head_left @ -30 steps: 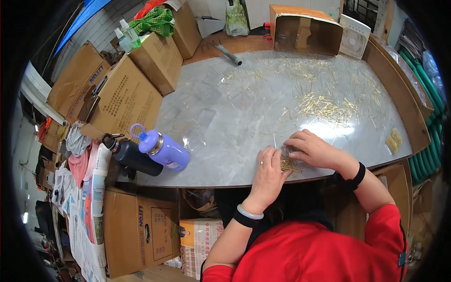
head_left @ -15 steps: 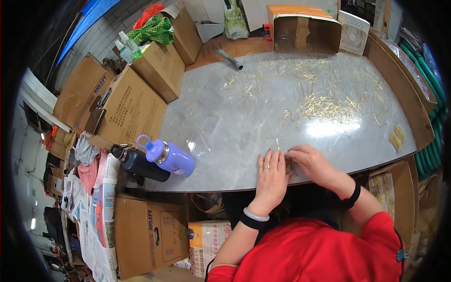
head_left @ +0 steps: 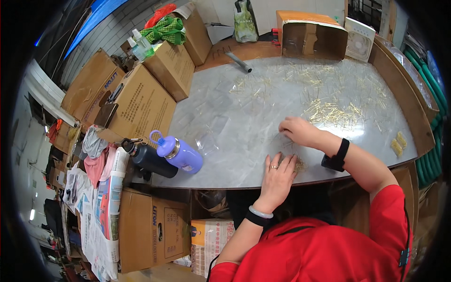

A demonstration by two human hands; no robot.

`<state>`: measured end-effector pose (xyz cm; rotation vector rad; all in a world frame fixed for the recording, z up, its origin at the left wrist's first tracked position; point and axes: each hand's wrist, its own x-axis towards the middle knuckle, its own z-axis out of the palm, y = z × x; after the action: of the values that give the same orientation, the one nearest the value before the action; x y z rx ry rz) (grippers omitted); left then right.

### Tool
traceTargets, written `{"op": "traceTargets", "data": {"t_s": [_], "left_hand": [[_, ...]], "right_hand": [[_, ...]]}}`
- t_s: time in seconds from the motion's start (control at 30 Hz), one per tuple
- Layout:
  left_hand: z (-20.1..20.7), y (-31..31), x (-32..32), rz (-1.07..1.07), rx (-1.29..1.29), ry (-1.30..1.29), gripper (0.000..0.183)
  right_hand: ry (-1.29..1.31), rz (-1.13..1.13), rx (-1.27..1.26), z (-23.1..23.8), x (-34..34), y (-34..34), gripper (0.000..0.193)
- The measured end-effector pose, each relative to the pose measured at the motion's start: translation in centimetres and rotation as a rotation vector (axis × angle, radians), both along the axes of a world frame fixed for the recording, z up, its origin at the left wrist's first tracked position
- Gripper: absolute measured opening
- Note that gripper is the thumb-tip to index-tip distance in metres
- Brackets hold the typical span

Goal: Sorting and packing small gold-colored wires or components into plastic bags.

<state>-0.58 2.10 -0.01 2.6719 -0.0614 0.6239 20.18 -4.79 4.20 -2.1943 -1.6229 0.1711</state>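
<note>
My left hand (head_left: 278, 177) rests on the grey tabletop (head_left: 235, 150) near the front edge, fingers stretched out and lying flat. Against its fingertips is a small bunch of thin gold-coloured wire pins (head_left: 300, 165). Farther in, my right hand (head_left: 297, 131) is just above or on the table with its fingers curled together. Whatever its fingertips hold, if anything, is too small to make out. A few thin pins lie just below it. Beyond, toward the right, spreads a loose heap of gold pins (head_left: 331, 113), with more scattered at the back.
At left stand a purple bottle (head_left: 185, 157) and a black bottle (head_left: 152, 160), before several cardboard boxes (head_left: 141, 101). Clear plastic bags (head_left: 206, 143) lie beside them. A grey tube (head_left: 239, 62), an open box (head_left: 312, 40) and a white fan (head_left: 360, 40) are behind. Small filled packets (head_left: 399, 144) lie right.
My right hand has moved away from the left hand, up and farther onto the table, uncovering the small bunch. My left hand stays nearly in place. The whole view has shifted slightly.
</note>
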Motion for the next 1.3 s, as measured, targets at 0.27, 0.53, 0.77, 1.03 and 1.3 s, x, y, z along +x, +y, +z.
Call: {"op": "traceTargets", "data": {"t_s": [0.27,0.53,0.77,1.03,1.3], "left_hand": [[-0.4,-0.2,0.2,0.111,-0.128,-0.113,0.075],[0.1,0.3,0.7,0.137,0.026,0.196,0.076],[-0.7,0.3,0.7,-0.040,0.044,0.158,0.063],[0.7,-0.2,0.5,0.060,0.088,0.103,0.064],[0.2,-0.4,1.0,-0.054,0.029,0.125,0.059]], "right_hand": [[0.261,0.212,0.040,0.3,-1.3,-1.5,0.018],[0.012,-0.078,0.031,2.0,-1.4,-7.7,0.022],[-0.178,-0.293,0.145,-0.6,-2.7,-10.1,0.041],[0.110,0.007,0.173,-1.3,-5.8,-10.9,0.049],[-0.091,-0.554,0.337,-2.4,-8.3,-10.5,0.042]]}}
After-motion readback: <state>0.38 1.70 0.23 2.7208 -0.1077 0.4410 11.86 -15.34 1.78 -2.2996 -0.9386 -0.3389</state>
